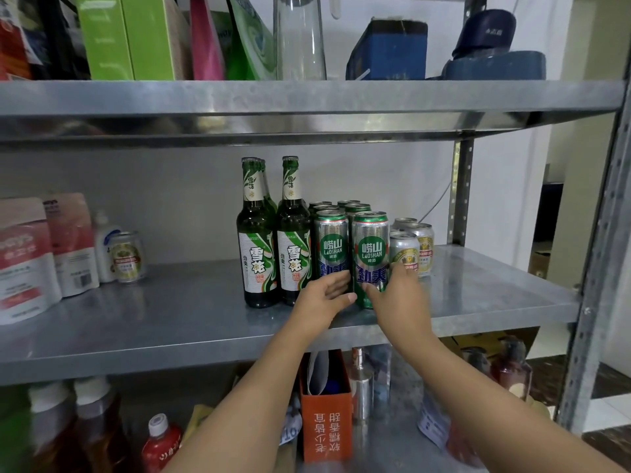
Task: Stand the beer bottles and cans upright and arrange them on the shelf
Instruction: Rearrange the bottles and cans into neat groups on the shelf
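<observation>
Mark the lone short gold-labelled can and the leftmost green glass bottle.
lone short gold-labelled can [127, 257]: head view, its label.
leftmost green glass bottle [256, 264]: head view, its white label.

Bare shelf [177, 302] is left between the lone small can [127, 256] at the left and the green bottles [257, 240]. Open surface is also seen from the short cans [415, 249] to the rear post [461, 199]. Headroom is capped by the upper shelf [307, 107]; room behind the tall cans [351, 247] is probably slight.
</observation>
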